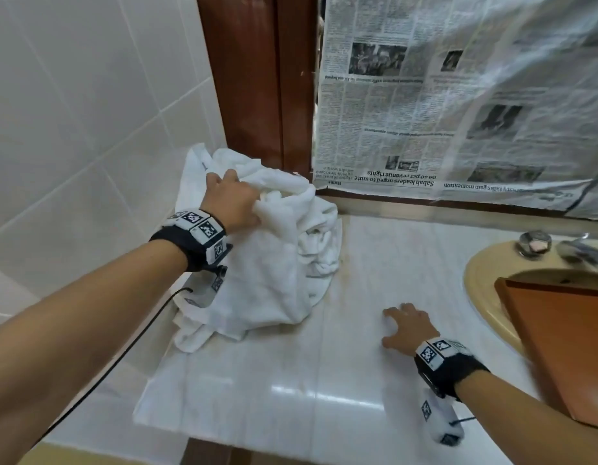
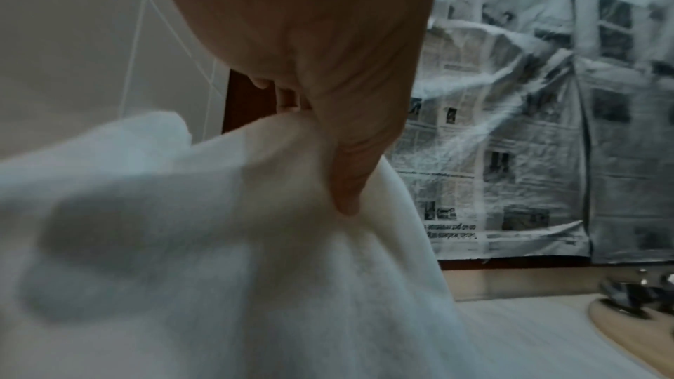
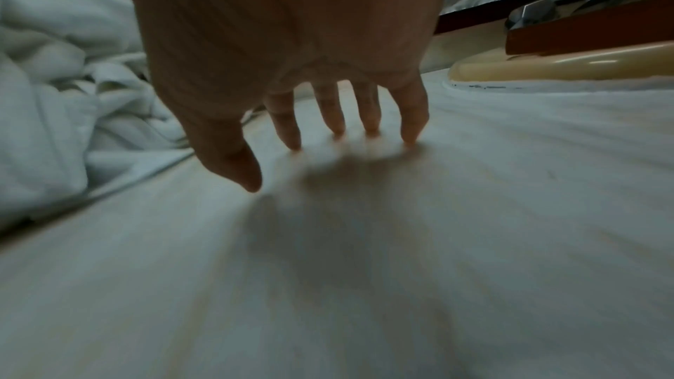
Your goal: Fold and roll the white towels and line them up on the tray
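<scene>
White terry cloth fills the far left of the head view: a heap of towels (image 1: 284,250) lies crumpled on the pale marble counter (image 1: 324,380), against the tiled wall (image 1: 72,112) and the dark wooden frame (image 1: 257,78). The left hand (image 1: 232,199) sits on top of the heap with its fingers curled into a bunched fold of cloth. The right hand (image 1: 406,330) is well apart from the towels, near the middle of the counter, its fingers spread and bent with the tips down on the marble, holding nothing. Both wrists wear black bands with printed markers. At the right a reddish-brown tray (image 1: 559,347) stands tilted in the beige sink (image 1: 485,280), with a chrome tap (image 1: 532,243) behind it. Newspaper (image 1: 458,95) under clear plastic covers the far wall. From the left wrist, the thumb (image 2: 350,172) presses a fold of towel (image 2: 218,241) against the fingers, so the cloth is gripped and hangs down from the hand; the newspaper (image 2: 529,154) shows on the right. From the right wrist, the hand is relaxed and released: the fingertips (image 3: 410,131) touch the counter (image 3: 364,270), the thumb (image 3: 240,166) just above it, with the towel heap (image 3: 73,97) to the left and the sink rim (image 3: 547,65) and tray edge (image 3: 583,36) at the far right.
</scene>
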A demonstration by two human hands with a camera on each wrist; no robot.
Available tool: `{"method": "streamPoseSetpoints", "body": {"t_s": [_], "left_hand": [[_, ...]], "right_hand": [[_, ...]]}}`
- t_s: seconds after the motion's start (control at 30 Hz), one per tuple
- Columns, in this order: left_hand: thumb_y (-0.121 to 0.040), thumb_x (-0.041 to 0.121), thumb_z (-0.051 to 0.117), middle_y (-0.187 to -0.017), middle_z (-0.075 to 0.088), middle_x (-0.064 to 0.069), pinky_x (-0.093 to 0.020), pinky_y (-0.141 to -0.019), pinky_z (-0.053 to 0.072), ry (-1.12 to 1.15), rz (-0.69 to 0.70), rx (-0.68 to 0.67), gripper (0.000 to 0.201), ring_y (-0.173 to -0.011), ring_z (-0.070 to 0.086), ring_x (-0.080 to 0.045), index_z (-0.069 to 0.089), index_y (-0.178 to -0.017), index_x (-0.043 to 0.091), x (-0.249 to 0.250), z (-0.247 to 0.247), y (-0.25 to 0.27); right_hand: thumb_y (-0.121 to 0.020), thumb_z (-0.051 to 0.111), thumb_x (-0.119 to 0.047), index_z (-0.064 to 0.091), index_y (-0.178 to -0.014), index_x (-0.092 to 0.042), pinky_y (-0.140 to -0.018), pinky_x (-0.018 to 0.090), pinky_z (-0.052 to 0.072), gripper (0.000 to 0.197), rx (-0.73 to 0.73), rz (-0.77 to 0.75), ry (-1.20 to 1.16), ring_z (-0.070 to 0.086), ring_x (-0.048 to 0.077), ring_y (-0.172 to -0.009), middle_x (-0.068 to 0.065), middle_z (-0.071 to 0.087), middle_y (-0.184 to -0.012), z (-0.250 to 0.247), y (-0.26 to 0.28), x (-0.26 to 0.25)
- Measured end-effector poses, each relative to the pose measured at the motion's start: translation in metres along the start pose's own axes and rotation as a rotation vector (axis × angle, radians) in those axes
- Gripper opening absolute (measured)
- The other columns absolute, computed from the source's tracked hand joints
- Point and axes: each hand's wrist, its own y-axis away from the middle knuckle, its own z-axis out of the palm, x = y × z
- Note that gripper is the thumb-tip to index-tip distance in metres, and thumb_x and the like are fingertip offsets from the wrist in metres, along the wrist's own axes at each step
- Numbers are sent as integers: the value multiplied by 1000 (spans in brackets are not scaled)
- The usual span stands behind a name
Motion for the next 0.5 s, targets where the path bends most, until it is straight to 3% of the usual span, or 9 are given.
{"method": "streamPoseSetpoints", "body": {"t_s": [0.07, 0.13, 0.27, 0.33, 0.37, 0.43, 0.5], "left_hand": [[-85, 40, 62, -86, 56, 2, -40, -88, 29, 86, 28, 95, 16, -106, 50, -27, 59, -90, 25, -6, -10, 9], [-87, 35, 63, -73, 50, 3, -35, -74, 34, 273, 22, 158, 21, -87, 57, -31, 51, -76, 23, -14, -21, 18], [-86, 25, 66, -60, 43, 5, -32, -58, 31, 423, 48, 293, 34, -66, 49, -31, 38, -66, 25, -27, -66, 20], [-86, 20, 65, -57, 42, 7, -32, -56, 28, 416, 70, 388, 40, -62, 47, -28, 32, -64, 27, -29, -102, 13], [-85, 17, 65, -57, 41, 9, -31, -56, 27, 418, 83, 439, 39, -62, 46, -27, 32, -64, 27, -29, -122, 11], [-84, 14, 67, -58, 40, 11, -30, -56, 27, 436, 113, 515, 35, -62, 47, -25, 37, -68, 26, -29, -163, 4], [-83, 15, 69, -59, 43, 13, -32, -55, 32, 477, 157, 545, 31, -62, 47, -21, 42, -70, 23, -27, -203, 0]], "right_hand": [[-87, 59, -41, 41, -140, -22, -106, 36, 38, 59, -23, 7, -58, 36, 27, -133, 6, 33, -147, -15, 4, -9], [-89, 61, -36, 50, -133, -15, -100, 29, 42, 51, -9, -35, -203, 49, 23, -123, 7, 47, -139, -37, 10, -29], [-82, 73, -34, 54, -128, -19, -83, 24, 48, 52, 205, -370, -486, 57, 14, -99, 5, 59, -123, -109, 34, -94], [-80, 76, -34, 48, -136, -23, -76, 19, 48, 64, 281, -550, -600, 57, 12, -99, 3, 57, -125, -158, 50, -128], [-79, 77, -34, 42, -141, -25, -77, 19, 49, 72, 291, -634, -662, 56, 14, -105, 2, 54, -130, -184, 59, -143], [-78, 79, -32, 31, -146, -30, -92, 31, 48, 83, 298, -781, -736, 51, 21, -117, 3, 46, -138, -237, 76, -168], [-78, 80, -26, 29, -146, -33, -100, 36, 44, 85, 288, -927, -754, 48, 22, -121, 3, 44, -139, -284, 96, -185]]}}
